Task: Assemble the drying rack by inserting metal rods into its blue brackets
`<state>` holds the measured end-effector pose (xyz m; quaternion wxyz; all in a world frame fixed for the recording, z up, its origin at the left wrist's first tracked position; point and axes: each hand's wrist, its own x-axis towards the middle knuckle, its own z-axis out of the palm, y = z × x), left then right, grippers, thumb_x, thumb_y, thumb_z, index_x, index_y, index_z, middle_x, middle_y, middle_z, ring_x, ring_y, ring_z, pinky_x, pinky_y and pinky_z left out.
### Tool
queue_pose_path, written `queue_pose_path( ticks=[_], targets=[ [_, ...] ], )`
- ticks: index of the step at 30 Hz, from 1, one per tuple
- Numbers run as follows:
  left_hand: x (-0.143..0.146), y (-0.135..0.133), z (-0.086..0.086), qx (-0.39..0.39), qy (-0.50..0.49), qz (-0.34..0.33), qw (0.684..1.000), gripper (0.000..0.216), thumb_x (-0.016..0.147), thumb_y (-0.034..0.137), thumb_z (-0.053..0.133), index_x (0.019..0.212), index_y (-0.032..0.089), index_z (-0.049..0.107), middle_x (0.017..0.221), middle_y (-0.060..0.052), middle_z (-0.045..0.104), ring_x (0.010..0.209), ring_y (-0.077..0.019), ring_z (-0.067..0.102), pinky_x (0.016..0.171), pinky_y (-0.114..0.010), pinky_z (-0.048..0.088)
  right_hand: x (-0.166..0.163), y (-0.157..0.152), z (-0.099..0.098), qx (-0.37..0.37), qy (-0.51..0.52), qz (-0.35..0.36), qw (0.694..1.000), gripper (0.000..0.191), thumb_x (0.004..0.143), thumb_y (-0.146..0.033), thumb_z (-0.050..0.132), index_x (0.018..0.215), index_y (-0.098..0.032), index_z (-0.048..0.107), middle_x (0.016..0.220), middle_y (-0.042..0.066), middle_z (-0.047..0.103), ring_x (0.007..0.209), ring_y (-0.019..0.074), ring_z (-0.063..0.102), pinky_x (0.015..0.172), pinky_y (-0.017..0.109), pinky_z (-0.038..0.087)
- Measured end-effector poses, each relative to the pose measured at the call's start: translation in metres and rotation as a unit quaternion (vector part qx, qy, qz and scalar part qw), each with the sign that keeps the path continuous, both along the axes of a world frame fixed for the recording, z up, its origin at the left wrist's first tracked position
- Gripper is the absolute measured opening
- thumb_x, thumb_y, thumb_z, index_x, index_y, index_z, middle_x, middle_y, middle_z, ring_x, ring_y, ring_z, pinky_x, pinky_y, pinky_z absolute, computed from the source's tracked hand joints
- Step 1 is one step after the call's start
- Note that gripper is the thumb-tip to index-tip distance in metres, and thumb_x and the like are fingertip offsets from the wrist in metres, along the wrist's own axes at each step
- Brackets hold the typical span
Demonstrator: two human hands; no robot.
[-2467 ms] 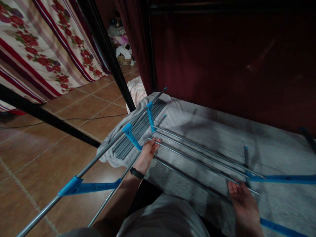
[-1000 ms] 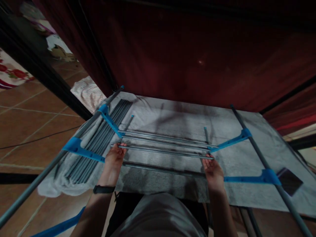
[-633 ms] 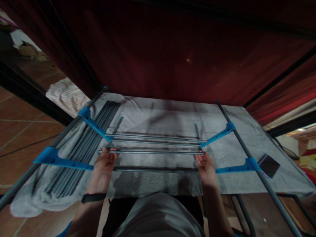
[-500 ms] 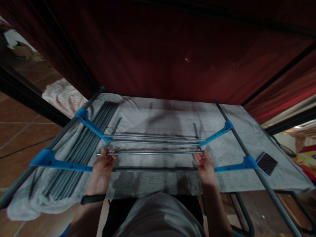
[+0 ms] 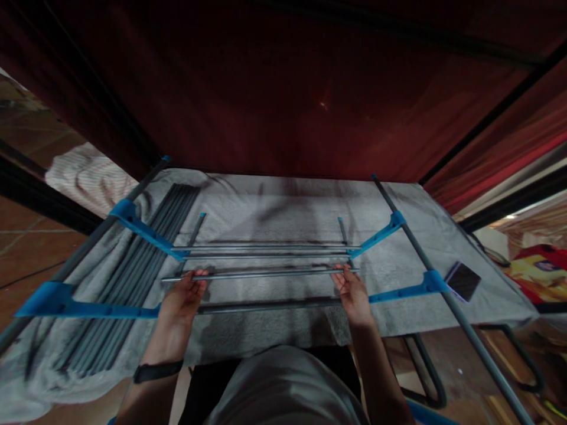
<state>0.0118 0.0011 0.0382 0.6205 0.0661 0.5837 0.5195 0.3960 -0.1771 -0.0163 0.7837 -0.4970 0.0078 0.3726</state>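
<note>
Silvery metal is catching the light in the head view, where a thin rod is stretching from side to side in front of the person, above a grey cloth. The left hand is grasping this rod near its left end, fingers curling at the metal, and the tip is poking out beyond them; a dark band is circling that wrist. The right hand is pinching the same rod close to its other end, fingers bent against it. Just beyond, two more rods are running roughly alongside, near the inner ends of a blue left far bracket and a blue right far bracket. Nearer the body, a darker crossbar is passing between the wrists, with a left near bracket and a right near bracket reaching toward it. These brackets are sitting on a left long pole and a right long pole, which are slanting along either side. Between the left pole and the left hand, a bundle of grey tubes is lying on the cloth. To the right, a dark flat rectangular object is resting just beside the right pole. Behind everything, a dark red panel is rising.
</note>
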Motion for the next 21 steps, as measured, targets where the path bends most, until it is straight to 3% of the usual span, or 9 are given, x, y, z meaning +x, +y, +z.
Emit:
queue_pose_path(
  ticks=[8, 13, 21],
  targets=[
    [0.021, -0.014, -0.003, 0.008, -0.03, -0.04, 0.999, 0.027, 0.093, -0.007, 0.054, 0.082, 0.014, 0.067, 0.081, -0.005, 0.076, 0.071, -0.0135, 0.075, 0.068, -0.02, 0.062, -0.011, 0.003, 0.003, 0.003, 0.029, 0.026, 0.999, 0.029, 0.068, -0.024, 0.091, 0.09, -0.024, 0.071, 0.094, -0.001, 0.08, 0.093, 0.0157, 0.077, 0.09, 0.031, 0.065],
    [0.024, -0.017, -0.008, 0.019, -0.011, -0.034, 0.999, 0.023, 0.088, -0.004, 0.066, 0.077, 0.016, 0.065, 0.076, -0.003, 0.076, 0.06, -0.012, 0.071, 0.066, -0.021, 0.062, -0.014, 0.001, 0.0, -0.002, 0.033, 0.022, 0.999, 0.027, 0.068, -0.026, 0.092, 0.082, -0.024, 0.07, 0.089, -0.002, 0.079, 0.088, 0.0159, 0.076, 0.09, 0.034, 0.065],
    [0.038, -0.029, 0.004, 0.027, -0.026, -0.03, 0.999, 0.032, 0.083, -0.009, 0.067, 0.067, 0.016, 0.057, 0.071, 0.001, 0.074, 0.067, -0.0132, 0.076, 0.072, -0.025, 0.064, -0.016, 0.002, -0.009, -0.014, 0.023, 0.017, 1.0, 0.034, 0.068, -0.033, 0.095, 0.074, -0.025, 0.063, 0.077, -0.004, 0.073, 0.077, 0.0144, 0.073, 0.089, 0.036, 0.067]
  ],
)
